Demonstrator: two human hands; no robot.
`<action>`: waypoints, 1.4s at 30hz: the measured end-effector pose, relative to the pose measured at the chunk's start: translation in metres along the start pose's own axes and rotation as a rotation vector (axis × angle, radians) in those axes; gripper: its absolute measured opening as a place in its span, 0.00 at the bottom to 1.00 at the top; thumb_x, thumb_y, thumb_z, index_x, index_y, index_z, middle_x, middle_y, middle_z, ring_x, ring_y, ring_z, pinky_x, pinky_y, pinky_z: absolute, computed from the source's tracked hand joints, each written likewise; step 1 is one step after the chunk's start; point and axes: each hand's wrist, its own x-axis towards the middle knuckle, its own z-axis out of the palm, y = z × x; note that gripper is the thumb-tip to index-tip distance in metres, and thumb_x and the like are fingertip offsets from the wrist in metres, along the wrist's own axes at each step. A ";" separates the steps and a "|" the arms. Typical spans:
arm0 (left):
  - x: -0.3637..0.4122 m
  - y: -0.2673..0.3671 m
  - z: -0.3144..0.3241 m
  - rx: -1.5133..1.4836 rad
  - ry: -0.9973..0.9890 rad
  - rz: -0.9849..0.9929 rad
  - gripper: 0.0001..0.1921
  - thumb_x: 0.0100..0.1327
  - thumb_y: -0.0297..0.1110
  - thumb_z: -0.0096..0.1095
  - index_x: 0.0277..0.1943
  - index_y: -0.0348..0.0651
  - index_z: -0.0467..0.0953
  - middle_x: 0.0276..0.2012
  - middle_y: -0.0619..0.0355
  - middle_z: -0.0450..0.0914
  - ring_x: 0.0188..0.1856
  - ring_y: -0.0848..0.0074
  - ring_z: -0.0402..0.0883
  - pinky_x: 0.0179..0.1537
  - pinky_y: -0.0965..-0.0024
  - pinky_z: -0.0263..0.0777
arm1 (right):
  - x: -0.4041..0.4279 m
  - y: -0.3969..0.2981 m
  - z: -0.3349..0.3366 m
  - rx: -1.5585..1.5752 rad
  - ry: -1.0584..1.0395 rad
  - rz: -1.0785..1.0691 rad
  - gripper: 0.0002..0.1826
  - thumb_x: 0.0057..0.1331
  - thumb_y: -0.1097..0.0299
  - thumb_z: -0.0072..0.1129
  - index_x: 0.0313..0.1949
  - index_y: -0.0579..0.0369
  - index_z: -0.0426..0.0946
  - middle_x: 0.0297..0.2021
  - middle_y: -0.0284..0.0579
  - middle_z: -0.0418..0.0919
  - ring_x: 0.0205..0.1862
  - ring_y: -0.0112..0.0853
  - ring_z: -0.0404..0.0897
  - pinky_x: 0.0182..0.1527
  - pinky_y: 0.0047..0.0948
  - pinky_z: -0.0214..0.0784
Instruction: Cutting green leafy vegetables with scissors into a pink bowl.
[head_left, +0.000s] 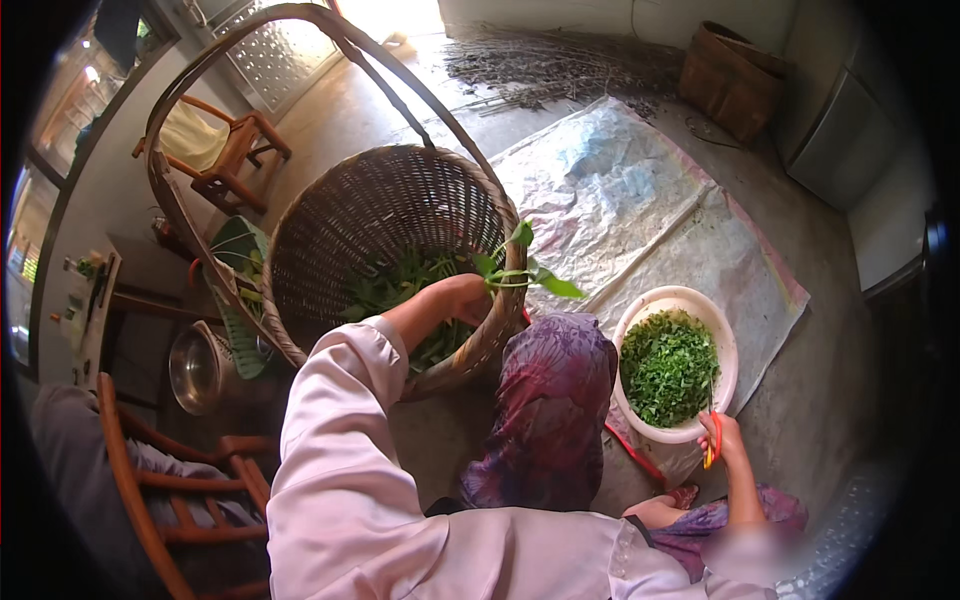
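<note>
My left hand (466, 297) is at the right rim of a large wicker basket (390, 195), closed on a leafy green stem (517, 280) whose leaves stick out over the rim. Loose green leafy stalks (409, 281) lie in the bottom of the basket. My right hand (724, 435) holds scissors (712, 442) with red and yellow handles, blades pointing into a white plastic basin (730, 360). Chopped greens (667, 367) fill much of the basin. Whether the scissors' blades are apart cannot be told.
A plastic sheet (600, 195) lies under the basin. Dry stalks (555, 67) and a brown woven container (731, 79) are beyond it. At left are a small wooden chair (240, 154), a metal pot (196, 367) and a wooden chair (180, 484) near me. The basket's tall handle (300, 10) arches overhead.
</note>
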 end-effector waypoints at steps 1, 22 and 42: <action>0.002 0.001 -0.004 0.059 0.241 0.037 0.15 0.65 0.41 0.54 0.44 0.38 0.78 0.37 0.51 0.83 0.35 0.67 0.83 0.39 0.59 0.79 | 0.000 0.000 -0.001 0.003 0.004 0.004 0.20 0.64 0.51 0.60 0.35 0.58 0.74 0.16 0.42 0.74 0.13 0.24 0.72 0.14 0.23 0.66; -0.029 -0.044 -0.144 1.098 1.594 -0.049 0.13 0.65 0.32 0.44 0.49 0.37 0.71 0.40 0.42 0.82 0.44 0.53 0.83 0.43 0.55 0.76 | 0.005 0.005 0.014 -0.062 -0.048 0.108 0.17 0.65 0.53 0.59 0.36 0.57 0.73 0.17 0.40 0.74 0.13 0.24 0.72 0.14 0.24 0.66; 0.044 -0.074 -0.243 0.729 1.338 0.220 0.32 0.52 0.54 0.66 0.53 0.36 0.75 0.52 0.40 0.77 0.55 0.52 0.76 0.55 0.56 0.70 | 0.022 -0.010 0.043 -0.101 -0.120 0.162 0.15 0.67 0.56 0.56 0.36 0.57 0.72 0.18 0.40 0.74 0.14 0.25 0.71 0.15 0.24 0.66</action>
